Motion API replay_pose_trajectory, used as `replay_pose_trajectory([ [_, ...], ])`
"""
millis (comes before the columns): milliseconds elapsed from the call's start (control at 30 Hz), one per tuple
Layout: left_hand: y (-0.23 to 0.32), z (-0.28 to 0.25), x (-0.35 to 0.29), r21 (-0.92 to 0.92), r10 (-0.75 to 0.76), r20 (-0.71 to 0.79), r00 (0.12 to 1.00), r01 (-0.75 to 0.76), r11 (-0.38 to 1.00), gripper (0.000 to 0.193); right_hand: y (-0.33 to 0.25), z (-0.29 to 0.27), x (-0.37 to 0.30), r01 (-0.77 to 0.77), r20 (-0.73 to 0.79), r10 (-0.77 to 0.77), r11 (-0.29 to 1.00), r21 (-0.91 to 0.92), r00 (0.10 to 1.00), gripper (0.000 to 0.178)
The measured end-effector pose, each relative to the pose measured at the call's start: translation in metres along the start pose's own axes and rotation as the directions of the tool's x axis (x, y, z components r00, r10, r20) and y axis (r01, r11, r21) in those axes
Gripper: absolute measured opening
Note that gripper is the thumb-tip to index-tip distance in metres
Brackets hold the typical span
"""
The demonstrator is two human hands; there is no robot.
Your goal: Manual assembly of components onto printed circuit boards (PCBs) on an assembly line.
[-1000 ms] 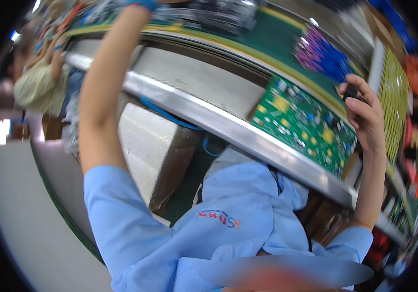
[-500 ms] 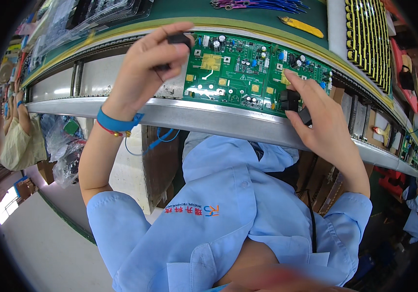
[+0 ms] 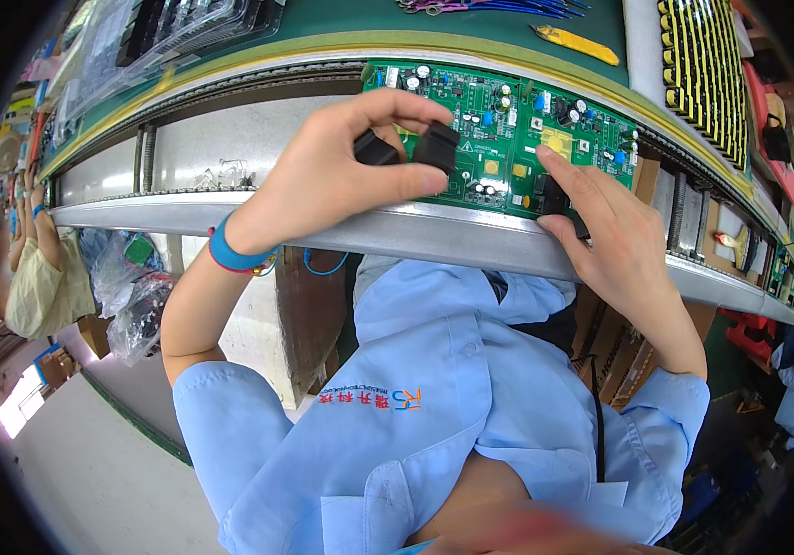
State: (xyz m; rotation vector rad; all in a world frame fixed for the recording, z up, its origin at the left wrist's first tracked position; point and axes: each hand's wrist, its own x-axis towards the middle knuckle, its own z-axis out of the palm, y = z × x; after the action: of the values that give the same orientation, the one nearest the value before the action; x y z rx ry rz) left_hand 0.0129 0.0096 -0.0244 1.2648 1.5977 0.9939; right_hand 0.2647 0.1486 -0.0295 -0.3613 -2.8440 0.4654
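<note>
My left hand (image 3: 318, 171), a blue band on its wrist, pinches a black block-shaped part (image 3: 437, 146) between thumb and forefinger, over the left part of a green circuit board (image 3: 471, 111). A second black block (image 3: 375, 148) sits deeper in the same hand, against the other fingers. Toward the right end of the board, my right hand (image 3: 614, 217) has its thumb and fingers around another black block (image 3: 552, 196), low against the board; the fingers partly cover it. Yellow square pads, capacitors and blue components show on the board. The left hand hides the board's lower left corner.
The board lies across a metal-edged conveyor rail (image 3: 397, 227). Beyond it are a yellow cutter knife (image 3: 577, 43), blue and purple cables (image 3: 498, 7), a clear plastic tray (image 3: 198, 28) and a rack of black-and-yellow parts (image 3: 707, 83). Another person (image 3: 50, 264) stands at far left.
My left hand has moved right and lower, bringing its black blocks from beside the board to over its left part. My right hand stays at the block on the right, almost unmoved.
</note>
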Motion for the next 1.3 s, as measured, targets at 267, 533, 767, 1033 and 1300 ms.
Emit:
replay_pose_trajectory([
  [267,-0.004,0.021,0.005,0.478,0.344,0.047,0.938,-0.324,0.816,0.051,-0.002,0.001,-0.001,-0.027,-0.03,0.026,0.999,-0.034,0.999,0.056],
  [533,0.012,0.027,0.01,0.652,0.292,0.209,0.933,-0.356,0.669,0.043,0.003,0.003,-0.005,-0.059,-0.023,0.06,0.997,0.057,0.998,0.052],
  [767,0.018,0.019,0.016,0.631,0.26,0.293,0.92,-0.391,0.67,0.04,0.016,0.0,-0.012,-0.009,-0.145,0.054,0.955,0.296,0.988,0.043],
  [1033,0.011,0.022,0.008,0.583,0.221,0.222,0.95,-0.311,0.75,0.041,0.036,-0.02,-0.035,-0.249,0.126,0.272,0.483,0.84,0.954,0.034],
  [1300,0.017,-0.006,-0.006,0.01,0.066,0.004,0.998,-0.066,0.998,0.049,0.03,-0.035,-0.035,-0.396,0.202,0.378,0.558,0.729,0.904,0.045],
])
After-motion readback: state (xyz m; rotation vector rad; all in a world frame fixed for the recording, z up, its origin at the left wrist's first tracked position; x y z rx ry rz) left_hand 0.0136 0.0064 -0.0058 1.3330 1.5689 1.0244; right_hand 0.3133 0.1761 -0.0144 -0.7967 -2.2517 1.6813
